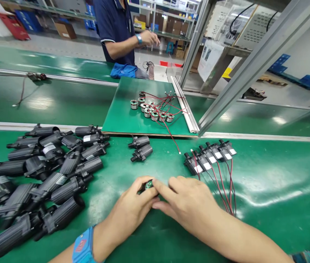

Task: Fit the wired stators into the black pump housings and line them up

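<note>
My left hand (pixel 134 204) is closed around a small dark part with a green circuit board (pixel 149 184) at its end; the fingers hide most of it. My right hand (pixel 185 197) meets it from the other side, index fingertip at the board's edge and thumb lower down, fingers bent. Just beyond lie two black ribbed pump housings (pixel 142 152). To the right, several black pumps with white labels (pixel 208 159) stand in a row, red and black wires trailing toward me.
Many black pump housings (pixel 61 179) lie piled at left. Several small round motor cores (pixel 155 115) with red wires sit on a raised green board (pixel 122 109). A metal post (pixel 253 62) slants up at right. Across the bench stands a person (pixel 116 33) in dark blue.
</note>
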A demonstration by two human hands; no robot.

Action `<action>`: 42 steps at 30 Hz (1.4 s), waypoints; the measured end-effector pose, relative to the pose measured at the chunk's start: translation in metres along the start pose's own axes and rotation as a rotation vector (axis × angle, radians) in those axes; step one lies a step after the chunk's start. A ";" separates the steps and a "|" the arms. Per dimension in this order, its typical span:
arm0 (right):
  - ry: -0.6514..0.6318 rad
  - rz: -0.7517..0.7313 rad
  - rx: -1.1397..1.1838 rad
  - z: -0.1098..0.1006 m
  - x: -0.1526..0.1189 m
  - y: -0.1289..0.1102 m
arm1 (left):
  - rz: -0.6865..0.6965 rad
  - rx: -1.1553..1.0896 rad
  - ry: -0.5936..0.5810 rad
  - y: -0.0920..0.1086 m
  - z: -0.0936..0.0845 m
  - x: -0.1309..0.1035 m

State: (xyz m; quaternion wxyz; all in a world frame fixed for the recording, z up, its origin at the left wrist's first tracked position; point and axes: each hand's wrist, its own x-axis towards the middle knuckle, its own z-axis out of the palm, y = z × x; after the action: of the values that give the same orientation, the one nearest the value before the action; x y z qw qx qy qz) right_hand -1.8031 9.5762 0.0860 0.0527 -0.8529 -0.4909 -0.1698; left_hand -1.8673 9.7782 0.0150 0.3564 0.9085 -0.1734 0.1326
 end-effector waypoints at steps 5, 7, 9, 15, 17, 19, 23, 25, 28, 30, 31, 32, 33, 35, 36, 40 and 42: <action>-0.034 0.077 -0.165 -0.019 -0.031 0.020 | -0.324 -0.266 -0.115 -0.004 -0.008 0.004; -0.098 0.040 -0.116 -0.011 -0.036 0.020 | -0.381 -0.326 -0.249 -0.002 -0.012 0.009; -0.146 -0.046 0.031 0.004 -0.036 0.014 | -0.343 -0.355 -0.302 -0.001 -0.013 0.013; -0.195 -0.039 0.368 0.039 -0.036 -0.008 | -0.035 -0.090 -0.160 -0.008 -0.012 0.015; -0.177 0.033 0.363 0.041 -0.042 -0.006 | 0.039 0.154 -0.004 -0.016 -0.014 0.019; -0.115 0.088 0.291 0.042 -0.050 0.004 | 0.063 0.412 0.097 -0.026 -0.016 0.027; 0.068 0.159 -0.009 0.047 -0.065 0.037 | 0.077 0.701 0.082 -0.046 -0.015 0.036; 0.119 0.166 -0.167 0.048 -0.070 0.052 | 0.084 0.716 0.079 -0.050 -0.013 0.036; 0.146 0.170 -0.304 0.043 -0.069 0.063 | 0.020 0.686 0.078 -0.049 -0.014 0.032; 0.172 0.172 -0.269 0.034 -0.061 0.065 | -0.030 0.670 0.057 -0.046 -0.017 0.030; 0.187 0.172 -0.215 0.028 -0.055 0.065 | -0.051 0.667 0.046 -0.044 -0.019 0.028; 0.201 0.168 -0.149 0.022 -0.046 0.066 | -0.069 0.665 0.038 -0.043 -0.021 0.028; 0.212 0.162 -0.085 0.016 -0.035 0.068 | -0.087 0.661 0.030 -0.042 -0.023 0.027; 0.227 0.150 -0.005 0.008 -0.006 0.074 | -0.124 0.644 0.017 -0.042 -0.025 0.027; 0.229 0.148 0.012 0.007 0.011 0.078 | -0.140 0.625 0.014 -0.042 -0.025 0.026; 0.191 0.186 0.023 0.024 0.088 0.098 | -0.155 0.459 0.057 -0.043 -0.024 0.023; 0.177 0.227 -0.002 0.040 0.126 0.105 | -0.166 0.248 0.107 -0.042 -0.026 0.021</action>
State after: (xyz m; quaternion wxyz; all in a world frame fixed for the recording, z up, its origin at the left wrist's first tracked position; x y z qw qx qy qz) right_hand -1.6455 9.6354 0.0994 0.1137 -0.8848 -0.3843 -0.2376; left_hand -1.8344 9.8200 0.0156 0.2598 0.9484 -0.0608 0.1714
